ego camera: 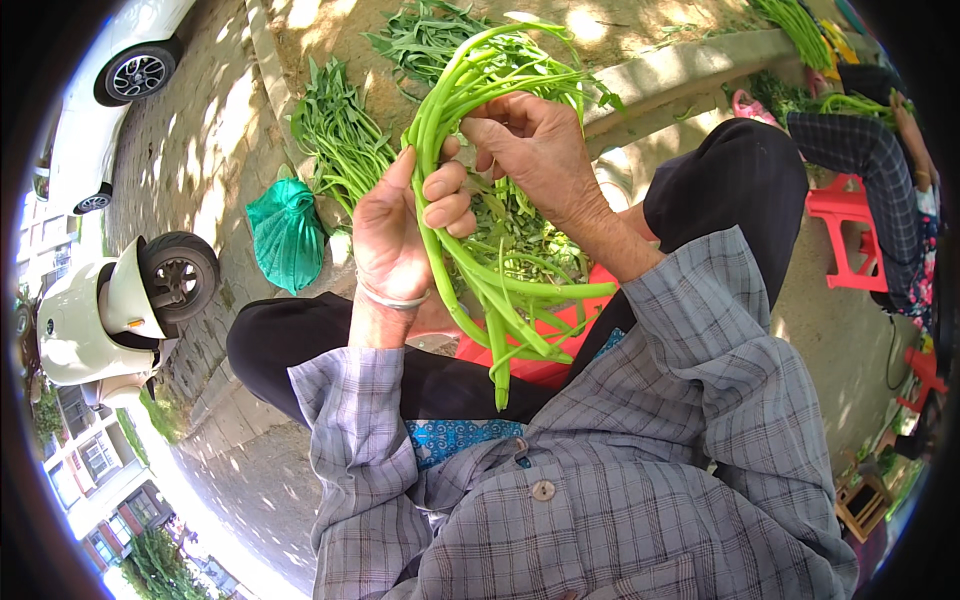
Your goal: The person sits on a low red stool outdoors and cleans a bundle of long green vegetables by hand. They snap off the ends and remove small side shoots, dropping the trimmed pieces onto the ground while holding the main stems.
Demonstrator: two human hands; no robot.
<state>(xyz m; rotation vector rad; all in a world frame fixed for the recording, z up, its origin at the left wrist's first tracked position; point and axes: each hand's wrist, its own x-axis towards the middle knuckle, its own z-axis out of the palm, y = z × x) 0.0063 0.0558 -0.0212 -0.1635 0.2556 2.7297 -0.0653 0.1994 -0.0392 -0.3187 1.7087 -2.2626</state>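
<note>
A bundle of long green leafy-vegetable stems (429,150) is gripped in my left hand (409,217), which wears a silver bangle. The stems arch over at the top, and their cut ends hang down over my lap. My right hand (532,146) is at the upper part of the bundle, its thumb and index finger pinched together at the stems; what lies between the fingertips is hidden. Behind my left hand, a heap of leafy stems (337,135) lies on the ground. Another leafy pile (427,41) is farther off. Loose leaves (517,236) lie below my hands.
A tied green bag (289,232) stands left of my knee. A stone kerb (675,67) runs beyond the piles. At right, a person in checked trousers (855,146) is near a red plastic stool (851,225). A scooter (112,315) and a white car (105,105) stand at left.
</note>
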